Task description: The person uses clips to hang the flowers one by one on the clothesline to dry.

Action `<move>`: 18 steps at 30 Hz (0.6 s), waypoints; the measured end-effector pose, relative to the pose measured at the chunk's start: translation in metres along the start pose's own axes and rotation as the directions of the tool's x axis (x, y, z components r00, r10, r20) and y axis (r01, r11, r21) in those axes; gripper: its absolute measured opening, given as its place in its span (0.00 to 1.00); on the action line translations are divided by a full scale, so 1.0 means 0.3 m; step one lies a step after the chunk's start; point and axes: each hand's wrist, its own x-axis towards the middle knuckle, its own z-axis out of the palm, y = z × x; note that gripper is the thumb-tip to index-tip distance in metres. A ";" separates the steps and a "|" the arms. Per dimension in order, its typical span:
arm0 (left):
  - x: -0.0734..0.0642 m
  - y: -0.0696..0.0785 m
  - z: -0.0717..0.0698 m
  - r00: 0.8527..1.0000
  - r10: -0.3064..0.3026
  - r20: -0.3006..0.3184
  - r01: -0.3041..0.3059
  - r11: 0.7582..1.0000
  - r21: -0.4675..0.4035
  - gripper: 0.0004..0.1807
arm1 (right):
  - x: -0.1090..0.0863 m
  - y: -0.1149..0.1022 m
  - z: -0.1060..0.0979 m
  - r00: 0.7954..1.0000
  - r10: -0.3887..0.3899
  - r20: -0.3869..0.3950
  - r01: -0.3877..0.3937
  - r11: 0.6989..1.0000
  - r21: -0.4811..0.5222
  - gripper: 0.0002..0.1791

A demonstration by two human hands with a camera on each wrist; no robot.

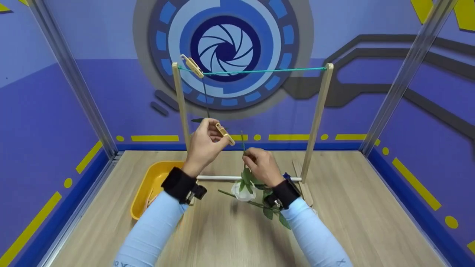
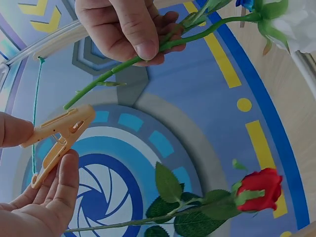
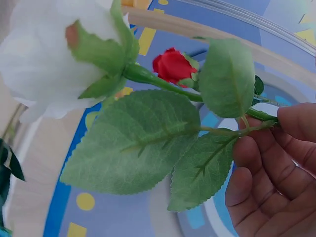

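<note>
My left hand [image 1: 206,146] pinches a light wooden clothespin [image 2: 61,121] by its handles, thumb on one and fingers on the other. My right hand [image 1: 264,167] grips the green stem [image 2: 103,76] of a white artificial rose [image 1: 243,191], bloom downward. The cut end of that stem is close to the clothespin's tip in the left wrist view. Behind, a red rose [image 2: 259,190] hangs upside down from a green cord [image 1: 259,71], held by a second clothespin [image 1: 193,66]. Its bloom is hidden behind my left hand in the head view.
Two wooden posts [image 1: 319,122] carry the cord, with a white bar [image 1: 219,178] low between them. A yellow tray [image 1: 156,170] with clothespins stands at left. Under my right wrist lie a blue bloom [image 1: 287,177] and another green stem [image 1: 226,193].
</note>
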 end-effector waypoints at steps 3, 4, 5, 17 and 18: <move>0.032 0.026 -0.009 1.000 0.026 0.003 -0.026 1.000 0.010 0.21 | 0.042 -0.002 -0.016 0.999 -0.027 -0.027 0.026 1.000 -0.013 0.05; 0.042 0.033 -0.013 0.999 0.032 0.005 -0.032 0.999 0.012 0.21 | 0.055 -0.002 -0.019 0.999 -0.030 -0.032 0.029 0.999 -0.015 0.05; 0.053 0.041 -0.017 0.999 0.039 0.003 -0.039 0.999 0.014 0.21 | 0.069 -0.003 -0.024 0.999 -0.033 -0.037 0.032 0.999 -0.016 0.05; 0.149 0.078 -0.063 0.995 0.093 -0.034 -0.090 0.994 0.061 0.21 | 0.192 -0.019 -0.055 0.999 -0.039 -0.011 0.039 0.999 -0.006 0.06; 0.155 0.079 -0.066 0.995 0.090 -0.037 -0.088 0.994 0.064 0.21 | 0.199 -0.021 -0.055 0.999 -0.034 -0.005 0.034 0.999 -0.005 0.06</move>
